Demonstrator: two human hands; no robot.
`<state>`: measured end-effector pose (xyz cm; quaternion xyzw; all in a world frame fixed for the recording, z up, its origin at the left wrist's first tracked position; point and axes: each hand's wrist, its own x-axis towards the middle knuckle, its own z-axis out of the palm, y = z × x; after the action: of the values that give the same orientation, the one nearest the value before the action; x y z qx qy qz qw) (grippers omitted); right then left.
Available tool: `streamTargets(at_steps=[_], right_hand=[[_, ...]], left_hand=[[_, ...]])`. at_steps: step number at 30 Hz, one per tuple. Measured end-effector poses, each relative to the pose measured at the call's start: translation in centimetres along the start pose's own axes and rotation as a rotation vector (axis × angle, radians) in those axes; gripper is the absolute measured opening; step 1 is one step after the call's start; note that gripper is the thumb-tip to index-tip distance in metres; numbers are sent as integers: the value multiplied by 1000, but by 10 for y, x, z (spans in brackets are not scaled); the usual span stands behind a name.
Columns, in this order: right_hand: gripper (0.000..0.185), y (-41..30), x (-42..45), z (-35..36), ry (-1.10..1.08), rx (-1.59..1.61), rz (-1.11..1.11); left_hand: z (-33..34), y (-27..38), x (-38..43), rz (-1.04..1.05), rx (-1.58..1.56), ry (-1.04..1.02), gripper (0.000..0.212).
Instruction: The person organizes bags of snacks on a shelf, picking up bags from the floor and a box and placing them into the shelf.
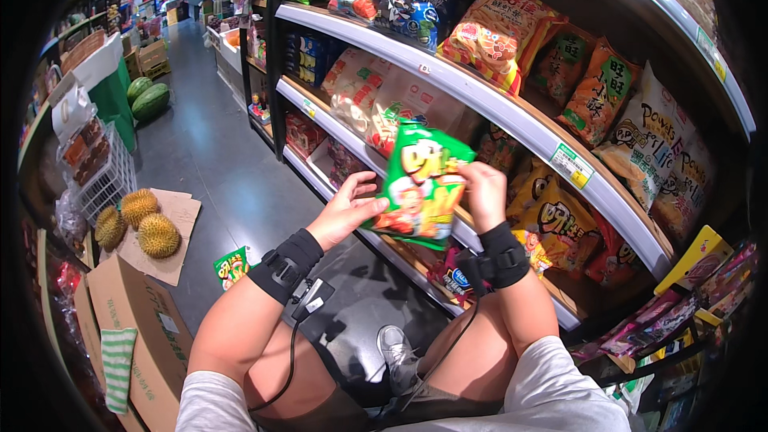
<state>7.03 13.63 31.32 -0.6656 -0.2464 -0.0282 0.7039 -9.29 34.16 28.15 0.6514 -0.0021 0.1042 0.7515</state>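
A green snack bag (420, 186) with printed figures is up in front of the shelves, somewhat blurred. My right hand (485, 192) pinches it by its upper right edge. At the bag's left side is my left hand (348, 207), fingers apart and thumb tip at the edge; whether it touches the bag is unclear. Another green bag (233, 267) lies on the floor, partly behind my left forearm. Yellow snack bags (555, 222) stand on the lower shelf (555, 297), right of my right wrist. Black straps with cabled devices wrap both wrists.
Upper shelves (516, 99) hold several snack bags (504, 30). On the left are an open cardboard box (138, 336) with a striped cloth (118, 366), durians (157, 234) on flat cardboard, a white wire basket (111, 171) and watermelons (150, 102). Hanging packets (654, 324) crowd the right.
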Motion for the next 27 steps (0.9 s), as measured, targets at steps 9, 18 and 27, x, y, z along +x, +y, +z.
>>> streamTargets(at_steps=[9,18,27], right_hand=[[22,-7,26,30,60,186,144],[55,88,122,-36,426,178,109],[47,179,145,-104,156,-918,237]], left_hand=[[-31,0,-13,-2,-177,76,55],[-82,-2,-43,-45,-184,277,51],[-86,-10,-40,-79,-148,322,50]])
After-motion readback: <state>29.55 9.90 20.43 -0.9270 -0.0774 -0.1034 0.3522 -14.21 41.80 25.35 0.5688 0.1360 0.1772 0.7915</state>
